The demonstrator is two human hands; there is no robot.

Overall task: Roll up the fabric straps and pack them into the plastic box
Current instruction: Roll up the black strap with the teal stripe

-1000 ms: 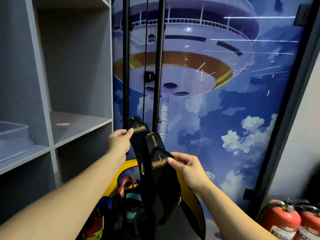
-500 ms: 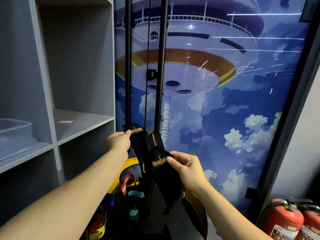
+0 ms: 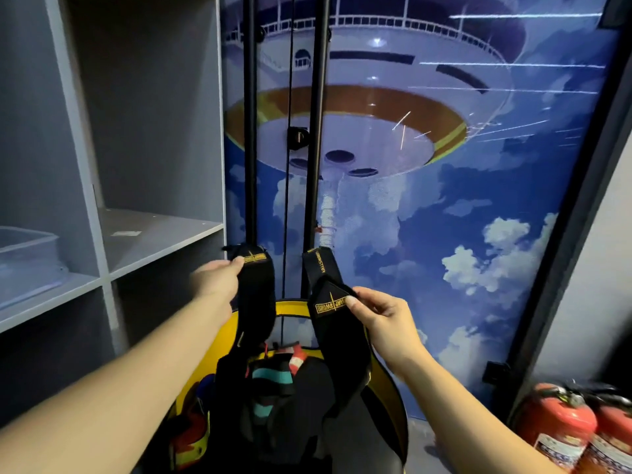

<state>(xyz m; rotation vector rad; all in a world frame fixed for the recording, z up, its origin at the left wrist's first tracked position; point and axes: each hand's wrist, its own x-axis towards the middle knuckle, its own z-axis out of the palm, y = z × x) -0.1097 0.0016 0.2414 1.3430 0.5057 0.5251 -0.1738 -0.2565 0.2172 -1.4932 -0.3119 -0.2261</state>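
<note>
Straps held apart, one in each of the hands.
Left hand (image 3: 219, 280) pinches one black strap (image 3: 256, 295), right hand (image 3: 379, 316) the other strap (image 3: 337, 323); soft, limp webbing, best rolled from the labelled ends.

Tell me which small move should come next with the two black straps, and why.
Probably let the left hand drop its black fabric strap, so both hands can roll the one that the right hand pinches. Both hang unrolled, and the clear plastic box waits on the shelf.
</note>
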